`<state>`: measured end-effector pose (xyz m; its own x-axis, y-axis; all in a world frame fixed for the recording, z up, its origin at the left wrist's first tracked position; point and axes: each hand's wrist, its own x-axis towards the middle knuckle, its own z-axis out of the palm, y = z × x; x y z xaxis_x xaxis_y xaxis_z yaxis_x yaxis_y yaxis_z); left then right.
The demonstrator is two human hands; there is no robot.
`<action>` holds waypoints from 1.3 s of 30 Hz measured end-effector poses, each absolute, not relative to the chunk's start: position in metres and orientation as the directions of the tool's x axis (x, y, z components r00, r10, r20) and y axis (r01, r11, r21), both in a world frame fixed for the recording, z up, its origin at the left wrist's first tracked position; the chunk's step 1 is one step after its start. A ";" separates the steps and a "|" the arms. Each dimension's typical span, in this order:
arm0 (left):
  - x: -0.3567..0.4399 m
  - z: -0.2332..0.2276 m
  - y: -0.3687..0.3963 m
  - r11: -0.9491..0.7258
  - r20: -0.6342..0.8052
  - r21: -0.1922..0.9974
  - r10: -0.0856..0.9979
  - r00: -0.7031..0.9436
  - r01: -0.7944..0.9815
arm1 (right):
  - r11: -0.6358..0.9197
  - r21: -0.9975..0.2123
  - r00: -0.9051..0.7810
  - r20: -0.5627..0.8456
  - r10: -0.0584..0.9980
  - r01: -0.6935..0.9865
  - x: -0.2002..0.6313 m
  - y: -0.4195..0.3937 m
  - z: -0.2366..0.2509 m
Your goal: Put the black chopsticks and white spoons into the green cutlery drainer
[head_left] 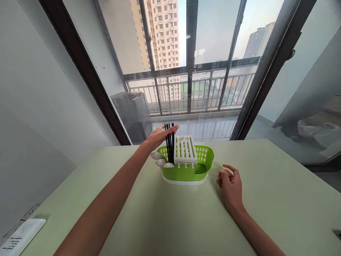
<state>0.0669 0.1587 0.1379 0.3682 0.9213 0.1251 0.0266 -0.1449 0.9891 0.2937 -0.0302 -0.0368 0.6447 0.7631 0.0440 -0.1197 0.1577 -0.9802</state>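
Green plastic fills the middle of the frame: a small cutlery drainer [186, 172] on a white base, standing on the pale green table [165, 220] just above the frame's centre. We see our left hand [157, 137] reaching in from the lower left to the drainer's upper left corner, where a bundle of black chopsticks [169, 142] stands upright in the basket. The hand is mostly open, fingers stretched forward and flat; its fingertips meet the chopstick tops, but we cannot tell whether they pinch the sticks or only brush them. Our right hand [230, 181] rests on the table just right of the drainer, fingers loosely curled, holding nothing and not touching the basket.

As for progress, we judge the chopsticks already seated in the drainer, standing together in one compartment beside the white slotted insert [185, 149]. Three white spoons [161, 161] sit along the drainer's left rim, bowls outward. The compartment at the right end of the basket looks unfilled. Nothing loose lies on the table near either hand, so little seems left beyond settling or releasing the sticks.

At the lower left corner a white remote-like device [21, 236] lies at the table's edge, and behind the table a glass balcony door [191, 71] shows tower blocks
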 end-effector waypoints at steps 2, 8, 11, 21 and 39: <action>0.071 0.140 0.163 -0.036 -0.001 0.997 0.878 0.479 0.069 | 0.151 -0.979 0.643 0.025 0.765 -0.141 0.293 -0.029 -0.038; 0.071 0.139 0.169 0.017 -0.162 0.970 0.792 0.589 0.244 | 0.137 -0.976 0.631 0.000 0.776 -0.169 0.290 -0.027 -0.039; 0.070 0.133 0.171 -0.028 -0.157 0.956 0.791 0.591 0.291 | 0.132 -0.976 0.630 -0.008 0.776 -0.175 0.289 -0.026 -0.039; 0.052 0.162 0.176 0.043 -0.007 0.998 0.771 0.637 -0.042 | 0.117 -0.978 0.623 -0.017 0.782 -0.174 0.291 -0.025 -0.042; -0.169 0.176 0.137 0.241 -0.205 0.966 0.933 0.295 -0.090 | 0.064 -0.993 0.596 -0.007 0.803 -0.098 0.298 -0.030 -0.045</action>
